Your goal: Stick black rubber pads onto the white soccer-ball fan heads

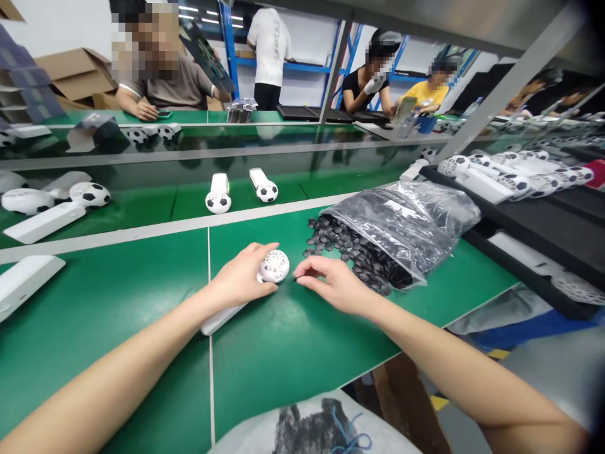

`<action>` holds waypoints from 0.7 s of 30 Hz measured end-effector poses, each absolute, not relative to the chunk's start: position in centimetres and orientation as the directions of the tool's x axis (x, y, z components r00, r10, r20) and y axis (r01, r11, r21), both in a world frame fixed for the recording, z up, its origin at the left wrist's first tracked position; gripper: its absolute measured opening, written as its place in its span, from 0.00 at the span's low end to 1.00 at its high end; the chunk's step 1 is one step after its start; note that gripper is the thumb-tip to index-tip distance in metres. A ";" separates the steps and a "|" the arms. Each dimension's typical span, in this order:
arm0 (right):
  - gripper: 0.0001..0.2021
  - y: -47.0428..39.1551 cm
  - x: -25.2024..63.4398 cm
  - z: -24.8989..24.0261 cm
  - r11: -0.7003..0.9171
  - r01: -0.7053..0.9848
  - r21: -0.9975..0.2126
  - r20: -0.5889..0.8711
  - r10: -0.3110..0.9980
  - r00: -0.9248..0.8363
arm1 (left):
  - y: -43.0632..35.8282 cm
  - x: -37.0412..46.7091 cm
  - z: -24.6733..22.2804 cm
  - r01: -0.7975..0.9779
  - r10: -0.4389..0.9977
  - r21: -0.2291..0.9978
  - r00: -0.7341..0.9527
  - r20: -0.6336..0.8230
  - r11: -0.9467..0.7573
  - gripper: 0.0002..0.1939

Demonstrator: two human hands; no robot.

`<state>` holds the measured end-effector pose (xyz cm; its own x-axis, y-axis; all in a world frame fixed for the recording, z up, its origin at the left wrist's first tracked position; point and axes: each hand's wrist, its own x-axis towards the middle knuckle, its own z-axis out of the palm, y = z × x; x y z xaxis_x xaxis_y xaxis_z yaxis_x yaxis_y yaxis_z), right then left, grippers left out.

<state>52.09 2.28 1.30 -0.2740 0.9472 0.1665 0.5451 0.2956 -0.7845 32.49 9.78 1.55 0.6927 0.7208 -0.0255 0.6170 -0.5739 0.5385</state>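
My left hand (243, 274) is wrapped round a white device (275, 266) whose round, ball-like end has a lattice of openings. The device's long white body slants down to the left under my palm, on the green table. Just right of the ball end, my right hand (328, 280) pinches a small black piece (295, 277) between thumb and fingertips, apart from the device. Many small black pieces (373, 261) spill from a clear plastic bag (406, 221) behind my right hand.
Two white devices with black-patched ball ends (218, 200) (266, 190) lie on the green conveyor (189, 211). More devices lie at the left (28, 284). A black tray (534, 252) with white parts stands at the right. Several people sit or stand beyond the conveyor.
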 end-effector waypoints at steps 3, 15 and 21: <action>0.02 3.0 50.7 0.2 0.378 0.530 -0.760 0.277 0.925 -0.262 | 9.4 32.4 1.2 0.633 0.747 0.541 0.665 -0.012 -0.554 0.40; 0.12 4.5 50.3 -1.4 0.159 0.300 -0.941 0.119 0.982 -0.146 | 9.3 32.7 1.7 0.632 0.745 0.501 0.665 0.039 -0.591 0.28; 0.20 5.5 49.8 -1.3 0.031 0.234 -0.972 0.002 0.992 -0.125 | 9.3 33.1 1.5 0.632 0.758 0.524 0.651 0.041 -0.571 0.26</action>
